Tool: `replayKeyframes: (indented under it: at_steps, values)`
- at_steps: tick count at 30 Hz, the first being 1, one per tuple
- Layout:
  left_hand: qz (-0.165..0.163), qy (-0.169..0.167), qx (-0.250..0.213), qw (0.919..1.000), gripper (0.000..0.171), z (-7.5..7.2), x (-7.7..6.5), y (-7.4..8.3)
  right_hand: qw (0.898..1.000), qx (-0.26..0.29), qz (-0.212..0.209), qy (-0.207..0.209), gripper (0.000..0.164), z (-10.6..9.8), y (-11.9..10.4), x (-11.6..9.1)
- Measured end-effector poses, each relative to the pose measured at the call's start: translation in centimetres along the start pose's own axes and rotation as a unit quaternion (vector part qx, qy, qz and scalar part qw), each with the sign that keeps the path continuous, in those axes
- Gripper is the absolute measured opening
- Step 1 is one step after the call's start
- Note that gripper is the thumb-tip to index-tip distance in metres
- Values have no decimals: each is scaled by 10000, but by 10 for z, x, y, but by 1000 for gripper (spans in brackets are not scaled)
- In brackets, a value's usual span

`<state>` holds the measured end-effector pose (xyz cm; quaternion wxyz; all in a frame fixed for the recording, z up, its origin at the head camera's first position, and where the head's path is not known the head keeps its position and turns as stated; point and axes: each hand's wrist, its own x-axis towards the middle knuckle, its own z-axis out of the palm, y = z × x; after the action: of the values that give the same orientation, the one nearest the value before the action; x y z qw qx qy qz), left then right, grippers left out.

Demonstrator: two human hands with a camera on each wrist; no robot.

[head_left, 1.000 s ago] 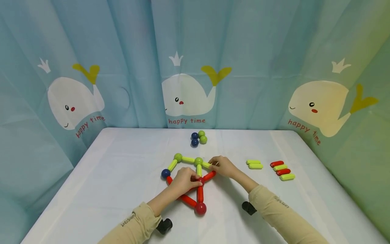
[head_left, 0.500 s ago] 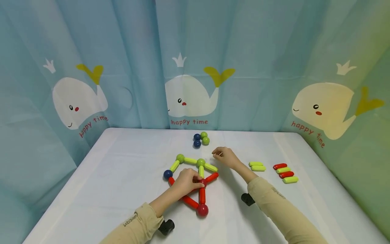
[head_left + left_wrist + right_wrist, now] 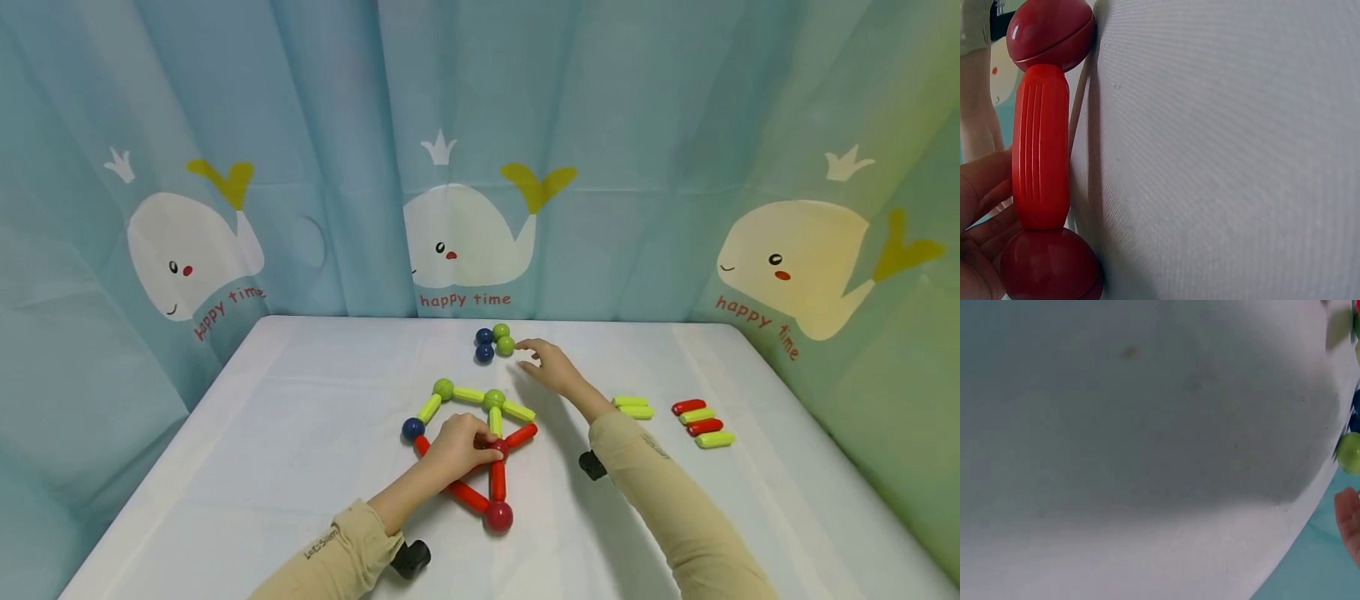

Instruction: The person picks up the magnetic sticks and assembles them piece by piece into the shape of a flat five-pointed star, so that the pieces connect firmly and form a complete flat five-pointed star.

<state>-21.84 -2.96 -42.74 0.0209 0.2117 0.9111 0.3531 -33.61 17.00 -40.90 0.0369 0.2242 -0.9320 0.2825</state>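
My left hand (image 3: 453,450) pinches a red ball (image 3: 502,450) where red and green sticks meet in a flat ball-and-stick frame. A red stick (image 3: 1041,147) runs from there to a second red ball (image 3: 498,517) nearer me. Green sticks, green balls and a blue ball (image 3: 412,429) form the frame's far side. Two sticks, one green (image 3: 519,411) and one red (image 3: 522,436), point right with free ends. With thumb and fingers apart, my right hand (image 3: 553,368) reaches just right of a loose green ball (image 3: 506,345), holding nothing. In the right wrist view its fingers (image 3: 1349,519) appear beside that ball.
Touching that green ball's cluster are another green ball (image 3: 501,331) and two blue balls (image 3: 484,353). At right lie two green sticks (image 3: 633,412) and a row of red and green sticks (image 3: 705,427). A curtain (image 3: 622,250) hangs behind the white table (image 3: 300,375).
My right hand has let go of the green stick at the frame's right side and moved away toward the loose balls. My left hand stays on the red ball.
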Motion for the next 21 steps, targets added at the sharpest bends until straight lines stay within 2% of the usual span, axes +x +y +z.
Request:
replayKeyframes:
  at_steps: [5,9,15,17,21]
  values:
    - [7,20,48,10000,13,0,-1,1,9998,-201,-33,-92,41,1,4,4]
    - [-30,-25,-2,10000,13,0,-1,1,9975,-547,-244,-365,46,2,6,6]
    - [-43,9,-22,10000,12,0,-2,0,9919,-642,-581,-933,47,4,5,11]
    - [-28,24,-46,10000,12,0,-3,0,9902,-805,-704,-900,43,5,5,12]
    - [-11,34,-62,10000,13,1,-3,1,9895,-1105,-816,-452,36,5,5,13]
